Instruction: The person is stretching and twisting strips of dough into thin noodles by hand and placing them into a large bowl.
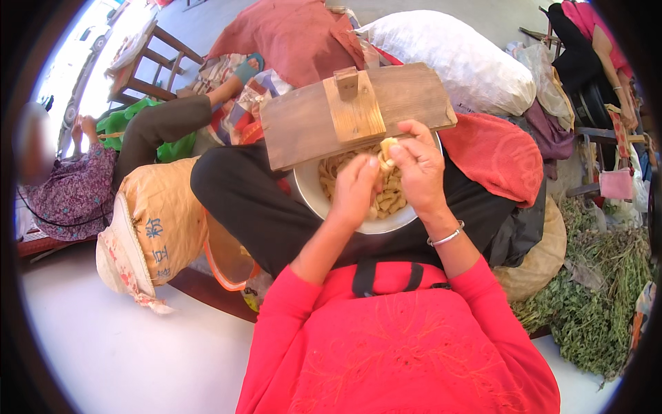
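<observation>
Head view: pale piece (387, 148) pinched over a bowl (386, 226)

The right hand (422, 169) grips the pale piece between thumb and fingers, above the white bowl on the person's lap. The left hand (354, 190) is just beside it, fingers curled; whether it grips anything, I cannot tell. Tan pieces (393, 198) lie in the bowl, and a wooden board (296, 131) covers its far side. A red cloth (493, 155) drapes the right knee. A white sack (448, 62) lies beyond; dried green plants (586, 290) are heaped at right.
</observation>
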Available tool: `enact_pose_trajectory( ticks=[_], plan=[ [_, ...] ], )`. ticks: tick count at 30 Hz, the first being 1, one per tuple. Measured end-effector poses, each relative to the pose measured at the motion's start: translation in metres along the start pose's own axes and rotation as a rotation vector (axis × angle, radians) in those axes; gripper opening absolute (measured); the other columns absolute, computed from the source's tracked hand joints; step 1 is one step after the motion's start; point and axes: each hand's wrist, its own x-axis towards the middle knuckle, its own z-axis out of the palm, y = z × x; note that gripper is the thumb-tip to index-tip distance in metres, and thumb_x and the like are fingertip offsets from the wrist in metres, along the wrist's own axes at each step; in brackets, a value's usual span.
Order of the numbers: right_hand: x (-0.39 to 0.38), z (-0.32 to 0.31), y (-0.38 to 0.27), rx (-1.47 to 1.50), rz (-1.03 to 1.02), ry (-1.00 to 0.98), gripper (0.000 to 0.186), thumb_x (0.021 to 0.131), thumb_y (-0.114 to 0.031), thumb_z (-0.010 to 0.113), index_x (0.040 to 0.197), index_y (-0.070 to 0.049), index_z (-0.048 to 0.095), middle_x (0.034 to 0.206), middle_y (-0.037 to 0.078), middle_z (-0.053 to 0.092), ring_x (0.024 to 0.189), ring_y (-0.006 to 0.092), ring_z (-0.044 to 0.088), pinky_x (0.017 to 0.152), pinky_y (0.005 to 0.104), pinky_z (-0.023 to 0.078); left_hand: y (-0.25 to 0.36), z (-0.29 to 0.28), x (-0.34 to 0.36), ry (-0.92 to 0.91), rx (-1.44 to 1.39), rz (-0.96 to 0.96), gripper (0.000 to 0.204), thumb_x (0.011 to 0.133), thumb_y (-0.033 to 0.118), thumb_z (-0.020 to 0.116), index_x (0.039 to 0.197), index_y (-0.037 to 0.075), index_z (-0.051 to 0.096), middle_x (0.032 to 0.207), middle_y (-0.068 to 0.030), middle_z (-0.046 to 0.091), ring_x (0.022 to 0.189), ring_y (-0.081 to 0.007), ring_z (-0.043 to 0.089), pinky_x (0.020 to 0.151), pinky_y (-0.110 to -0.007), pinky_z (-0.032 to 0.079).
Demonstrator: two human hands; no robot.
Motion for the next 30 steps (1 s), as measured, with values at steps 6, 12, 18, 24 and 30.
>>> enact_pose_trajectory(
  ticks=[6,12,18,24,30],
  plan=[
    [0.028,-0.030,0.014,0.492,0.326,0.107,0.027,0.095,-0.020,0.059,0.117,-0.005,0.062,0.106,0.000,0.061,0.097,0.0083,0.053,0.087,0.0242,0.043,-0.002,-0.027,-0.027,0.175,0.968,0.712,0.011,0.082,0.009,0.066,0.092,0.007,0.061,0.076,-0.0098,0.057,0.063,-0.0275,0.057,0.056,-0.036,0.046],
    [0.041,-0.030,-0.022,0.028,0.419,-0.615,0.034,0.089,-0.019,0.065,0.117,0.000,0.060,0.105,0.003,0.063,0.096,0.0081,0.055,0.084,0.0251,0.046,0.029,-0.026,-0.014,0.105,1.181,0.925,0.019,0.078,0.005,0.068,0.095,0.005,0.059,0.071,-0.0102,0.053,0.064,-0.0292,0.058,0.054,-0.038,0.045],
    [0.055,-0.030,-0.012,0.250,0.712,-0.826,0.014,0.084,-0.006,0.067,0.095,0.001,0.066,0.080,0.006,0.067,0.072,0.0104,0.063,0.068,0.0234,0.052,0.026,-0.028,0.008,-0.088,0.681,0.485,0.011,0.086,0.007,0.064,0.091,0.003,0.055,0.074,-0.0065,0.059,0.065,-0.0192,0.058,0.059,-0.030,0.045],
    [0.070,-0.038,-0.001,0.278,0.681,-0.761,0.008,0.084,-0.004,0.066,0.091,0.000,0.065,0.075,0.007,0.067,0.064,0.0115,0.063,0.059,0.0230,0.050,0.039,-0.044,0.024,-0.234,0.305,0.109,0.008,0.092,0.009,0.060,0.089,0.003,0.055,0.074,0.0030,0.052,0.066,-0.0042,0.044,0.057,-0.022,0.038],
    [0.080,-0.015,0.003,0.087,0.461,-0.541,0.010,0.087,-0.009,0.062,0.090,-0.001,0.065,0.072,0.000,0.060,0.065,0.0073,0.054,0.059,0.0221,0.045,0.049,-0.058,0.050,-0.129,0.306,0.197,0.007,0.091,0.007,0.058,0.097,0.003,0.058,0.076,0.0046,0.054,0.065,-0.0024,0.043,0.056,-0.018,0.035]
  ],
)
